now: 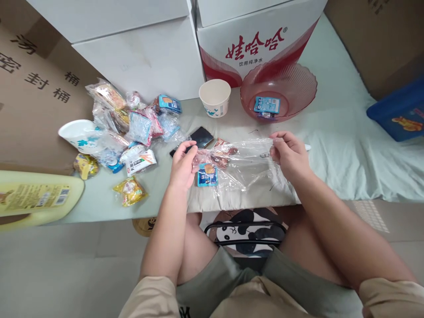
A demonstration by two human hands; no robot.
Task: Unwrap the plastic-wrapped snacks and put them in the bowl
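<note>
A clear plastic bag (245, 163) is stretched between both hands over the pale sheet. My left hand (183, 164) pinches its left end, where reddish snack packets are bunched inside. My right hand (289, 155) grips the right end, fingers curled. A small blue snack packet (207, 175) lies under the bag by my left hand. A dark phone (195, 140) rests just behind my left hand.
A pile of wrapped snacks (132, 126) lies at the left with a tipped paper bowl (77, 134). Behind stand a paper cup (215, 97), a pink bowl (291, 84) holding a blue packet (266, 105), white boxes and a blue bin (399, 110).
</note>
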